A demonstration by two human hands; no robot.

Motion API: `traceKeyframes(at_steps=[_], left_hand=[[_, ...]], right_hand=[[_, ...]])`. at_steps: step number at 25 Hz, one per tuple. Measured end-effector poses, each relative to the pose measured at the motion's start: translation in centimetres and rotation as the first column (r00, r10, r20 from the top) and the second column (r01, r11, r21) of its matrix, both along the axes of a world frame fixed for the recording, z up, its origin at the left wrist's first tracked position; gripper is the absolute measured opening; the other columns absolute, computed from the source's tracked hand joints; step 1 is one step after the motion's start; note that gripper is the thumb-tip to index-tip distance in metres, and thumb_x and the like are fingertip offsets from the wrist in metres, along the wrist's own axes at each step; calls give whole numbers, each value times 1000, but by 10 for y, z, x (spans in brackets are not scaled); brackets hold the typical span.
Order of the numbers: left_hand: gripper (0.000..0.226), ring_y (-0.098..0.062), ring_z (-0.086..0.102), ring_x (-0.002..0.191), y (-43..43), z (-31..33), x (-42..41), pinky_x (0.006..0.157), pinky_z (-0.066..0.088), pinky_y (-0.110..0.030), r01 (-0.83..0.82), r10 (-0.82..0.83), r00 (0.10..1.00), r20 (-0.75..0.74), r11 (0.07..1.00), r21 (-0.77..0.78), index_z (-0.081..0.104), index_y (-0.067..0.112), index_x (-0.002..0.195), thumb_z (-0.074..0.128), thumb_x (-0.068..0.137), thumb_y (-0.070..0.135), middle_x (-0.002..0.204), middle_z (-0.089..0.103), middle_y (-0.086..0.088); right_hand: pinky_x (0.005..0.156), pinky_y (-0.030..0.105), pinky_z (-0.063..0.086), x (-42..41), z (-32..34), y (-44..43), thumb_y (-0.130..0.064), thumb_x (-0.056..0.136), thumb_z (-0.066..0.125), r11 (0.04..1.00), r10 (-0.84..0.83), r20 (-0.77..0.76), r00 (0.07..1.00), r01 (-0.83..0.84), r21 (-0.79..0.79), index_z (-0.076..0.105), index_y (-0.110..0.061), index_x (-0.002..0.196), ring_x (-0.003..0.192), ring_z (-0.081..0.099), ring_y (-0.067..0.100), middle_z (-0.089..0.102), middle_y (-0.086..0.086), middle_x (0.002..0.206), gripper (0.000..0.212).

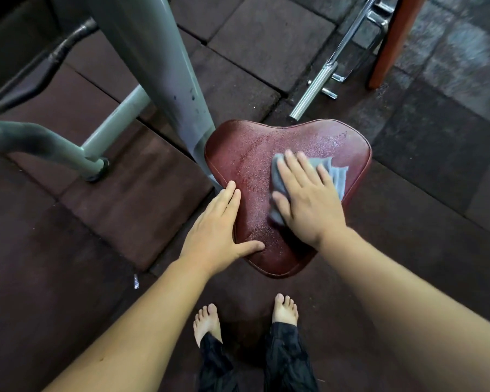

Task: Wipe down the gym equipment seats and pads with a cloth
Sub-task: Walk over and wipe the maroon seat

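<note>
A dark red padded seat (255,154), shaped like a rounded triangle, sits in the middle of the head view, its surface wet and shiny. A grey cloth (337,176) lies on its right half. My right hand (309,199) presses flat on the cloth with straight, spread fingers and covers most of it. My left hand (219,230) rests on the seat's left edge, fingers straight along the rim and thumb lying on top of the pad.
A grey metal frame post (159,66) rises just left of the seat, with a grey tube (40,142) and a black handle (57,52) further left. Chrome bars (320,83) and a red-brown pad edge (393,38) stand behind. My bare feet (285,309) are on dark rubber tiles.
</note>
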State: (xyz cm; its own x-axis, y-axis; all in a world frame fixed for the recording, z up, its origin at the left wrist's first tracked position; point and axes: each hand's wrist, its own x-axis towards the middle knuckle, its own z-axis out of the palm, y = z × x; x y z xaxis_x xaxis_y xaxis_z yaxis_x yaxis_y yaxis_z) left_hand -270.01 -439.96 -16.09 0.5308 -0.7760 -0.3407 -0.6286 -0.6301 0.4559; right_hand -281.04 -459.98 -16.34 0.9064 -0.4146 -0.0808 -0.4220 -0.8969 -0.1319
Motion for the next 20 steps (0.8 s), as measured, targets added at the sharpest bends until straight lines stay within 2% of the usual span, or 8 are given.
traceKeyframes(at_steps=[2, 3, 6, 8, 12, 15, 18, 20], left_hand=[[124, -8, 1, 157, 0, -1, -1, 128, 13, -33, -2, 2, 1000, -2, 1000, -10, 8, 21, 165, 66, 73, 80, 172, -8, 12], [123, -8, 2, 157, -1, -2, -1, 128, 13, -32, -7, 7, 1000, -6, 1000, -14, 9, 22, 165, 67, 73, 80, 172, -7, 13], [123, -7, 6, 156, 0, -2, -1, 128, 15, -33, -33, 33, 999, -21, 999, -25, 10, 25, 165, 67, 71, 80, 171, -6, 17], [122, -7, 8, 156, 1, -4, -1, 128, 16, -34, -41, 40, 999, -25, 999, -35, 11, 26, 165, 66, 71, 81, 171, -4, 18], [119, -9, 7, 157, 3, -4, 1, 128, 18, -38, -10, 10, 1000, 12, 1000, -24, 10, 28, 165, 60, 73, 85, 171, -3, 16], [108, -13, 8, 157, 1, -5, 11, 128, 18, -39, 9, -8, 998, 57, 1000, -16, 13, 32, 164, 51, 78, 85, 171, -3, 13], [90, -17, 12, 156, -7, -5, 29, 125, 22, -41, -37, 41, 995, 94, 999, -39, 19, 34, 162, 49, 87, 75, 171, 3, 8], [83, -17, 13, 155, -15, -6, 41, 123, 25, -43, -75, 79, 991, 107, 996, -47, 20, 33, 162, 53, 93, 65, 171, 6, 7]], right_hand=[[121, 51, 24, -18, 2, -21, -53, 98, 36, 992, 119, 9, 993, -120, 34, 34, -19, 157, 152, 26, 26, 32, 3, 164, 69], [120, 52, 25, -9, 1, -45, -54, 97, 34, 995, 90, 5, 996, -90, 34, 34, -19, 157, 153, 26, 26, 32, 3, 164, 70], [122, 51, 21, 41, 1, -103, -54, 98, 33, 973, -233, -42, 972, 232, -14, 30, -18, 158, 154, 21, 28, 27, 6, 166, 69], [122, 52, 20, 52, 0, -94, -52, 99, 34, 948, -319, -31, 947, 319, -19, 28, -16, 158, 154, 20, 28, 25, 7, 167, 70], [121, 51, 20, -9, 1, -4, -52, 97, 37, 998, -55, 1, 998, 55, -1, 30, -19, 158, 154, 23, 25, 27, 3, 166, 71], [121, 48, 22, -3, 1, -29, -55, 96, 34, 997, 74, 11, 997, -75, 19, 34, -22, 157, 153, 26, 22, 32, 0, 164, 70], [120, 50, 23, 62, -5, -67, -56, 94, 33, 989, -144, -16, 990, 143, -44, 37, -20, 155, 152, 27, 26, 34, 4, 163, 70], [120, 53, 22, 87, -8, -48, -54, 94, 35, 971, -238, -10, 971, 238, -39, 37, -17, 154, 151, 27, 29, 34, 7, 163, 71]])
